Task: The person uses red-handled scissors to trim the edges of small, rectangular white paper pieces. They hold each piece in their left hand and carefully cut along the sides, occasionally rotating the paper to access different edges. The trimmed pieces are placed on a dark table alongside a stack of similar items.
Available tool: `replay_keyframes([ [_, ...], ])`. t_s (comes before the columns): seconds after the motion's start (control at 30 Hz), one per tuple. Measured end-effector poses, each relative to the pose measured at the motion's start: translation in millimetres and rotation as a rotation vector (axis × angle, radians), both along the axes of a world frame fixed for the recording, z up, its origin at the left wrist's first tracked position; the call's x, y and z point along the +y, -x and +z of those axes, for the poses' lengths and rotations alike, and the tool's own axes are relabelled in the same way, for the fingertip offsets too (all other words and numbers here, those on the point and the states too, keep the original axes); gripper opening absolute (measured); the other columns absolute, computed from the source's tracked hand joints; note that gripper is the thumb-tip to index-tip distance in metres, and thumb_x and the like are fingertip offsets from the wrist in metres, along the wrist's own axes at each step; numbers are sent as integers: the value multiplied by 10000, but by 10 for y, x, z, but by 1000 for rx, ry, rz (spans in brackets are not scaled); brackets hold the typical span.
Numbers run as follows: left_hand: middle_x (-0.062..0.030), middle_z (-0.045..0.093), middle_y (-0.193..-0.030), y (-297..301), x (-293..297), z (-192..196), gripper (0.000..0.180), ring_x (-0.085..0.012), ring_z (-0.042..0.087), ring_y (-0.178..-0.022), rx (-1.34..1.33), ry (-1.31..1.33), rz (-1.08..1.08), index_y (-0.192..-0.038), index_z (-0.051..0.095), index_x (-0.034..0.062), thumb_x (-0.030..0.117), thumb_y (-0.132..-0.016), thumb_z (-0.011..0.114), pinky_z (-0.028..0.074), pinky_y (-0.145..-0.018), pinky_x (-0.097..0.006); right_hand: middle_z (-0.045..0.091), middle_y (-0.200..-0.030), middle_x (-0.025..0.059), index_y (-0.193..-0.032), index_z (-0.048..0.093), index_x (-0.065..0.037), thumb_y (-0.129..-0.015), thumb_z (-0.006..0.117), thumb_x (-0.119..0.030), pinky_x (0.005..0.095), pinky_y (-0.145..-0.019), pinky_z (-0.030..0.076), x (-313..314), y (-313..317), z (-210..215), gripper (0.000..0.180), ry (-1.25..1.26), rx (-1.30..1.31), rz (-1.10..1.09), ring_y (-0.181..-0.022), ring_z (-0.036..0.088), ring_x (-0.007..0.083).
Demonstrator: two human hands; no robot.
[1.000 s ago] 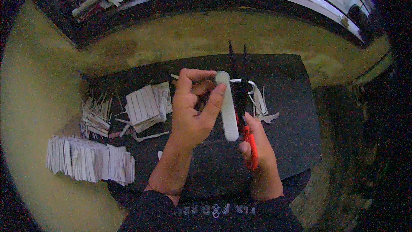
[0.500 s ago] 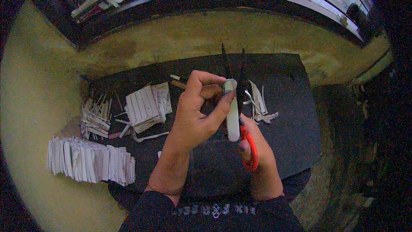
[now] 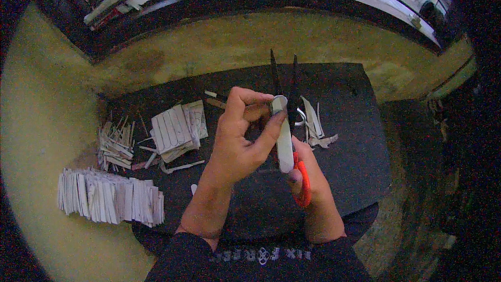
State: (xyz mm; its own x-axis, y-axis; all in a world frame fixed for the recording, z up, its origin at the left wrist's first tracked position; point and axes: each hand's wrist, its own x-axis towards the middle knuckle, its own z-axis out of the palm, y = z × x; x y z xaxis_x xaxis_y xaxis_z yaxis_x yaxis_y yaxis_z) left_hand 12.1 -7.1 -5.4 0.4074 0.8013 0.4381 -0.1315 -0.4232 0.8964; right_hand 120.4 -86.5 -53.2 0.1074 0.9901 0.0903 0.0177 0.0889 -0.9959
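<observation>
Here: left fingers point(image 3: 270, 133) pinch strip point(image 3: 284, 146), scissors point(image 3: 303, 181) open.

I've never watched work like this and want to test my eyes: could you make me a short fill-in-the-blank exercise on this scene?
1. The left hand pinches a pale strip with ____ (rounded or pointed) ends.
2. The right hand holds scissors that stand ____ (open or closed).
3. The stack of sheets lies to the ____ (left or right) of the pale strip.
4. In the picture, the row of white strips appears ____ (above or below) that stack.
Missing words: rounded; open; left; below.
</observation>
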Motion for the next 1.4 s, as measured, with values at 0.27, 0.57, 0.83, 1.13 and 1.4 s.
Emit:
replay_keyframes([
  [0.27,-109,597,-807,-25,-8,1,269,-129,578,-755,7,-39,29,-952,374,19,33,-759,562,441,-647,-233,502,-617,63,-931,434,41,-505,552,-733,282,-472,390,10,1,54,891,-1,7,-14,-560,462,102],
  [0.57,-100,595,-789,-12,13,-22,258,-116,571,-716,0,-60,23,-952,389,18,39,-761,562,439,-625,-231,499,-595,51,-880,442,36,-514,580,-700,266,-468,385,16,-4,-31,834,-17,-19,-33,-546,450,93],
  [0.83,-90,590,-802,19,-7,32,251,-108,559,-754,-7,67,11,-965,411,12,30,-762,558,429,-637,-217,478,-601,85,-921,441,99,-515,590,-690,282,-484,377,-16,34,-55,900,-37,-5,-125,-581,412,98],
  [1.13,-71,591,-802,48,26,40,209,-95,553,-760,9,28,20,-941,455,7,17,-759,557,424,-661,-210,457,-564,78,-891,461,76,-515,594,-687,294,-461,362,-10,-16,-103,860,-4,-28,-58,-546,391,101],
  [1.4,-53,589,-778,89,37,65,191,-68,542,-711,-2,76,25,-922,490,7,15,-749,569,417,-605,-192,457,-577,53,-869,477,37,-542,618,-638,279,-463,353,-22,-60,-35,764,47,-63,25,-548,386,96],
])
